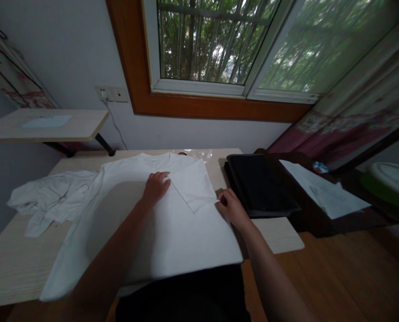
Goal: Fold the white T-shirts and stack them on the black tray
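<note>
A white T-shirt [186, 241] lies spread over the table, its neckline at the far side and its hem hanging over the near edge. The right sleeve [194, 183] is folded inward, making a pointed flap on the shirt's body. At the flap's inner corner, my left hand [155, 188] is closed, thumb and fingers on the cloth. My right hand [232, 206] pinches the shirt's right edge, below the folded sleeve. Crumpled white cloth [56, 197] lies at the left, by the shirt's other side.
Black folded items [261, 183] sit on the table's right part. Beyond them, a dark chair-like piece [306, 219] bears a pale sheet [323, 190]. A raised shelf [48, 123] stands back left. A cable [117, 127] runs from the wall socket [110, 94] below the window frame [212, 107].
</note>
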The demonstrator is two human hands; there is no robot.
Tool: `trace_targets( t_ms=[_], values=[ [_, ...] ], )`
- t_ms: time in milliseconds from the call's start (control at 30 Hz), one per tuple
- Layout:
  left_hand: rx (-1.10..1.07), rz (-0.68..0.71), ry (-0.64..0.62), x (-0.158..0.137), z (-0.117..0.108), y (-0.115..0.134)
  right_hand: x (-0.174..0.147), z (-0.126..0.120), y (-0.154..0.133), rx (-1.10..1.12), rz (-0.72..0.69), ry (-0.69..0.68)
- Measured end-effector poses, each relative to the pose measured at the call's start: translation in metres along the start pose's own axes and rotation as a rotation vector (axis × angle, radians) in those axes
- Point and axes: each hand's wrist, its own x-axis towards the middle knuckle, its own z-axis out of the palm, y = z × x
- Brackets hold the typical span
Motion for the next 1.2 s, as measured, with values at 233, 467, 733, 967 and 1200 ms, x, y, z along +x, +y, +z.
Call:
trace_targets(
  t_ms=[233,467,733,967,1200],
  values=[
    [0.056,-0.155,-0.018,0.006,0.006,0.015,0.002,0.001,0.002,0.010,-0.019,0.020],
    [0.115,-0.243,-0.075,0.008,0.007,0.018,0.001,0.002,0.005,0.003,-0.024,0.063],
    [0.129,-0.246,-0.066,0.007,0.007,0.019,0.005,0.005,0.008,-0.049,0.027,0.151],
    [0.097,-0.235,-0.047,0.006,0.009,0.017,-0.001,0.006,-0.005,-0.225,0.010,0.175],
    [0.097,-0.216,-0.003,0.003,0.009,0.019,-0.008,0.008,-0.020,-0.430,-0.026,0.185]
  ],
)
